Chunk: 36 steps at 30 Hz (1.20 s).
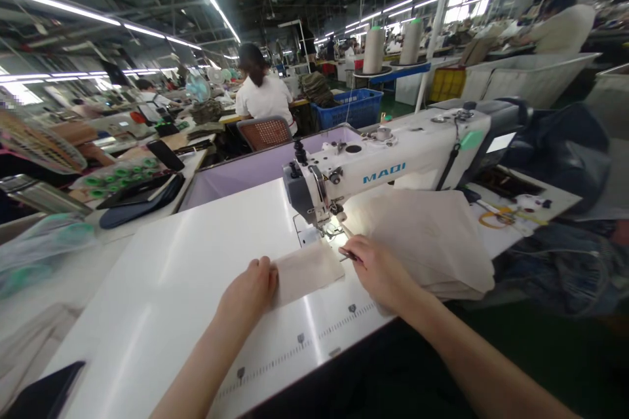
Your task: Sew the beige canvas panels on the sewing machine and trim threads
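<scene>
Head cam: L hand [260,280] has its fingers bunched, tips down on the L end of a beige cloth [305,273]; can't tell if it's pinching or just pressing. Cloth lies flat on the white table [162,294], its far R corner just beside the needle area of the sewing m/c [403,152], marked MAQI. R hand [376,268] is closed round a small dark tool [350,254], tip near the cloth's R end; tool type unclear. Beige stack [432,236] sits R of the needle, partly behind R hand. Farther R: orange-handled scissors [496,217]. Bkgd: 2 thread cones [373,50] on a stand, blue crate [354,111] w/ dark cloth near it, 1 person [265,97] in a white top, back turned, on a brown chair [265,133].
</scene>
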Motion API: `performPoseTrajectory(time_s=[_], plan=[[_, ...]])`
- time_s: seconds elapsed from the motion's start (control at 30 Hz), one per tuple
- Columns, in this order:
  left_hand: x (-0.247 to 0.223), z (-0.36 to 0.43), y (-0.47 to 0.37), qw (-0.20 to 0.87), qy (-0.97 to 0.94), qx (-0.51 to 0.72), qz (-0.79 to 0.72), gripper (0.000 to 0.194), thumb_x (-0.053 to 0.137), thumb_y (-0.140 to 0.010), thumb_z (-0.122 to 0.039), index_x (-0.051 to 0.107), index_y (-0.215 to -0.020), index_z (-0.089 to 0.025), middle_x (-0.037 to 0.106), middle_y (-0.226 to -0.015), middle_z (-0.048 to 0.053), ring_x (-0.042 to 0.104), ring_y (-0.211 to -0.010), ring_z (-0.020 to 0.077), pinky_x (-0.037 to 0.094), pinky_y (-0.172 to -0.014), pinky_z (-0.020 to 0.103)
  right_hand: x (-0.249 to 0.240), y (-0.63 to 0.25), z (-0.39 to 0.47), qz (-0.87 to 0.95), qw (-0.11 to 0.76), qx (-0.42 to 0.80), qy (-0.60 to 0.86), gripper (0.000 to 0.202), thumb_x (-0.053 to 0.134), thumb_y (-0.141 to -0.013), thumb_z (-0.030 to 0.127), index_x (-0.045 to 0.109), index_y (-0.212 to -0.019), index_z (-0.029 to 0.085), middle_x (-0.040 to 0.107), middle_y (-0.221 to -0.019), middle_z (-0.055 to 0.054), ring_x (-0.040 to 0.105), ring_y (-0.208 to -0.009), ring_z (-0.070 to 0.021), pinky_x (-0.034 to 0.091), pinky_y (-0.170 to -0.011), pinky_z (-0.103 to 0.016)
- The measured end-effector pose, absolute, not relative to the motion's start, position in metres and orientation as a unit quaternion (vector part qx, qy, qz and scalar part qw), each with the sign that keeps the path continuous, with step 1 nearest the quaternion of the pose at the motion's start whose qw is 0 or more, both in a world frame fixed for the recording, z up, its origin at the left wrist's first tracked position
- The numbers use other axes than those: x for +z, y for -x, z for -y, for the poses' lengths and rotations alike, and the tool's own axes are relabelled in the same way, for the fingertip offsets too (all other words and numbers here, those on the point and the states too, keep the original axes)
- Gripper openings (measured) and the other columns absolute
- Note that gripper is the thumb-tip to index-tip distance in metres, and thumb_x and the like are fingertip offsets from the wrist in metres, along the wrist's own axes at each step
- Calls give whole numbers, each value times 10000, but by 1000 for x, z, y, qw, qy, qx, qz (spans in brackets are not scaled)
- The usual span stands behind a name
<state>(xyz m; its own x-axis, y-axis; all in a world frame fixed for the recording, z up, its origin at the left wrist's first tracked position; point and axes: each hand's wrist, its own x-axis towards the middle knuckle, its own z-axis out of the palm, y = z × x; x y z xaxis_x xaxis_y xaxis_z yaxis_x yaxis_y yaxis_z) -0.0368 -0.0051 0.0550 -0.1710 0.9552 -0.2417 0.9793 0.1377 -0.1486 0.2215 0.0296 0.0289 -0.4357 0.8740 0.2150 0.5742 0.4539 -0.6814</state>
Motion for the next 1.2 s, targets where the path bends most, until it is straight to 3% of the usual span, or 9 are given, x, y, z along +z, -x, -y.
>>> performPoseTrajectory(time_s=[0.13, 0.43, 0.57, 0.7, 0.87, 1.0, 1.2], plan=[[59, 6, 34, 45, -643, -137, -752, 271, 316, -1026, -265, 557, -1021, -141, 667, -967, 131, 712, -830, 258, 481, -658, 326, 32, -219, -27, 838, 192, 245, 448, 309, 459, -884, 0, 682, -1020, 167, 676, -1063, -60, 649, -946, -175, 458, -819, -251], [69, 0, 32, 60, -635, -162, -753, 254, 356, -1013, -238, 585, -1045, -133, 675, -958, 126, 703, -847, 265, 511, -685, 351, 34, -215, -29, 892, 77, 167, 414, 351, 456, -907, 35, 712, -1096, 184, 675, -1119, -63, 671, -827, -184, 454, -695, -283], [61, -1, 17, 13, -724, -116, -680, 235, 431, -950, -113, 623, -1080, -154, 656, -1115, 129, 660, -1003, 280, 543, -737, 374, 38, -214, -35, 890, 76, 172, 415, 349, 452, -926, 49, 723, -1092, 193, 687, -1106, -59, 674, -856, -196, 443, -704, -281], [38, -2, -7, -34, -840, 20, -541, 342, 479, -954, -95, 605, -1248, -214, 614, -1316, 95, 578, -1179, 261, 521, -944, 407, 39, -214, -38, 890, 63, 176, 416, 302, 456, -945, 82, 727, -1026, 188, 692, -1083, -65, 676, -854, -201, 442, -701, -276], [18, -5, -21, -74, -844, 66, -528, 360, 524, -973, -182, 565, -1331, -184, 633, -1309, 102, 567, -1183, 278, 505, -956, 440, 32, -209, -23, 902, 80, 130, 404, 306, 426, -960, 57, 696, -1052, 167, 655, -1216, -81, 685, -871, -203, 481, -701, -288], [17, -7, -20, -64, -840, 77, -533, 402, 519, -953, -168, 553, -1353, -185, 614, -1342, 104, 556, -1190, 279, 489, -970, 441, 22, -201, -12, 895, 49, 103, 431, 369, 450, -919, 11, 637, -1206, 148, 679, -1160, -96, 698, -821, -216, 500, -638, -298], [13, -20, -16, -29, -831, 80, -550, 444, 511, -947, -182, 544, -1389, -209, 571, -1412, 114, 514, -1251, 289, 453, -1025, 469, 20, -192, -17, 886, 36, 97, 452, 333, 468, -895, -3, 641, -1124, 166, 690, -1078, -85, 709, -788, -211, 494, -582, -278]])
